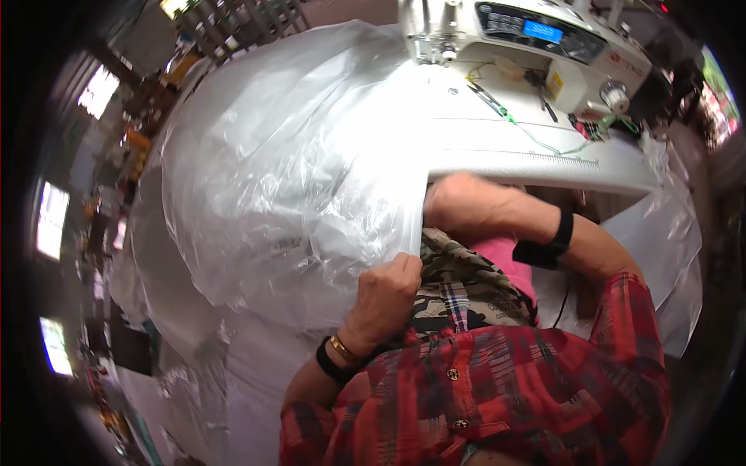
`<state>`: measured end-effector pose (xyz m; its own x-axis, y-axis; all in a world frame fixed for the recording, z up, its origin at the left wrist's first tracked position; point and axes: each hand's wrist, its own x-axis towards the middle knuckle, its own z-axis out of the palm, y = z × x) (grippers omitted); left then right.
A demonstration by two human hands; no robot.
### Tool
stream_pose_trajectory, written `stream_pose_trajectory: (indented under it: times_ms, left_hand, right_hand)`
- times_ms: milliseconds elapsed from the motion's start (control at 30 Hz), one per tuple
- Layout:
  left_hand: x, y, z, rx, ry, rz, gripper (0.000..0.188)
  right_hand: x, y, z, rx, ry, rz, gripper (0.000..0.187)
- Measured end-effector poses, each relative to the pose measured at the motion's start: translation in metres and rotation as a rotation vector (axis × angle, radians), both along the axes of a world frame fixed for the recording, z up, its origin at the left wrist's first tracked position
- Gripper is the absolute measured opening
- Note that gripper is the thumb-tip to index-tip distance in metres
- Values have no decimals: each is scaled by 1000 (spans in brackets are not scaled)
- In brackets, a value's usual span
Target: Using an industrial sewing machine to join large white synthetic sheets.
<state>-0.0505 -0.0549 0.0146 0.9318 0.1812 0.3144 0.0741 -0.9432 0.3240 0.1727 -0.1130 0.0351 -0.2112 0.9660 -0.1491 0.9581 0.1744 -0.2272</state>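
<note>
A large sheet of clear, shiny plastic [256,179] spreads across the left of the sewing machine table and hangs over its front edge. My left hand [386,297] is closed on the sheet's folded right edge, its fingers pinching that strip close to my lap. Farther up the same edge, my right hand [458,200] sits just in front of the table; it is blurred, and its fingers are mostly hidden behind the wrist and the plastic. The white sewing machine [505,39] stands beyond both hands, with its needle area brightly lit near the sheet's far corner.
Thread snips [487,99] lie on the machine bed, tied to a green cord [544,145]. A printed ruler scale [556,159] runs along the table's front. More clear plastic [657,241] hangs at the right. A slatted chair back [233,27] stands at the far left.
</note>
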Motion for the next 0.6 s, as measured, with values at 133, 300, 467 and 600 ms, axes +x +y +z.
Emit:
stream_pose_trajectory:
  times_ms: [133, 300, 467, 600]
  left_hand:
    - [-5, 1, 2, -81, -12, 42, 9]
    - [-4, 1, 2, -200, -62, 49, 7]
    - [-12, 1, -5, -261, -25, 73, 9]
    - [-18, 1, -5, -369, -74, 100, 24]
  right_hand:
    - [60, 28, -5, 550, -90, -165, 24]
    - [99, 51, -18, 625, -134, -101, 20]
    - [98, 62, -16, 615, -60, -73, 9]
    - [96, 69, -14, 580, -37, -72, 8]
